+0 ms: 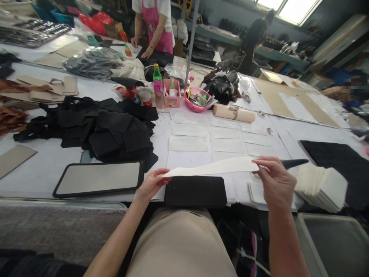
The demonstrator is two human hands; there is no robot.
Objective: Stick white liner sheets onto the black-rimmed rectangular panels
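Note:
My left hand pinches the left tip of a long white strip, and my right hand pinches its right end. The strip hangs level just above a black rounded rectangular piece lying at the table's near edge. A dark tool handle sticks out to the right from behind my right hand. Beyond the strip, several white rectangular pieces lie in rows on the white table.
A black-rimmed grey panel lies left of my hands, a pile of black fabric pieces behind it. A stack of white pieces sits at right, a pink basket and bottles farther back. A person in a pink apron stands across the table.

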